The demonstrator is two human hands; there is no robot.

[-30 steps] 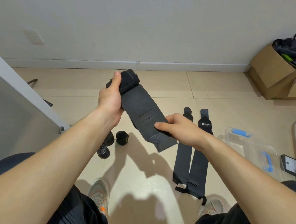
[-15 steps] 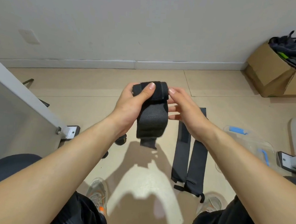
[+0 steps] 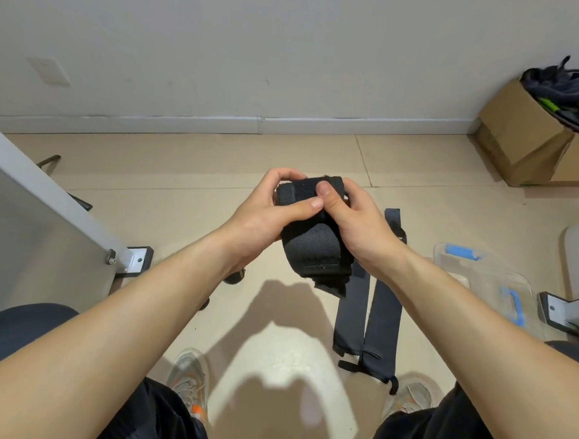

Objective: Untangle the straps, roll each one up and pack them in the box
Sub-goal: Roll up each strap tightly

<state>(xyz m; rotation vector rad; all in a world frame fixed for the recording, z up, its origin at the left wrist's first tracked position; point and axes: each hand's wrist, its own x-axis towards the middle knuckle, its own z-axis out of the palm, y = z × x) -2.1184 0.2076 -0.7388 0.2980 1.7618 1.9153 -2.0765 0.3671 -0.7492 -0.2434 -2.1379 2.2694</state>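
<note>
Over the floor (image 3: 197,154), in front of the knees, both hands are holding the black strap (image 3: 313,250), which is rolled up at its top end. The left hand (image 3: 261,214) is gripping the roll, with its fingers (image 3: 283,175) curling over the far side and the thumb lying across the front. The right hand (image 3: 361,226) is now clamping the same roll too, its thumb pressing on the top, whereas half a second ago only its fingertips were touching the end of the roll. The loose tail is hanging below the hands and is looking shorter than before. Two flat straps (image 3: 382,311) are lying side by side on the floor under the right wrist, and the clear box (image 3: 489,277) with blue latches is standing just to the right of them.
</note>
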